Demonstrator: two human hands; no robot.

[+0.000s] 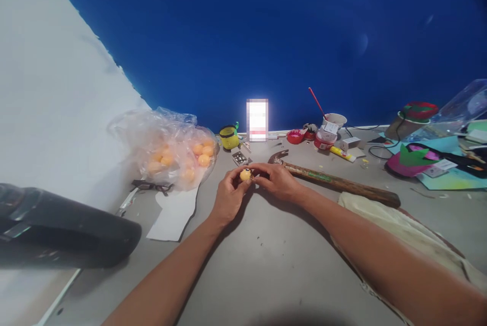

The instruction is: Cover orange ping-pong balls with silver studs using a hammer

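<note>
A small orange ball (245,175), much like a table tennis ball and with dark marks along its upper edge, is held just above the grey table. My left hand (229,195) is closed around its left side, thumb in front. From the right, my right hand (277,181) has its fingers curled in against the ball's edge; whether they pinch a small piece there is too fine to make out. Close behind the hands lies a small open box (240,158) of shiny metal bits. A claw hammer (338,182) with a worn wooden handle rests behind my right hand and forearm.
Left stand a clear plastic bag (178,141) of orange balls, eyeglasses (152,185), white paper (175,214) and a dark cylinder (76,229). At the back are a yellow cup (229,138) and red paint pots (296,136). A pale cloth (384,219) lies under my right forearm.
</note>
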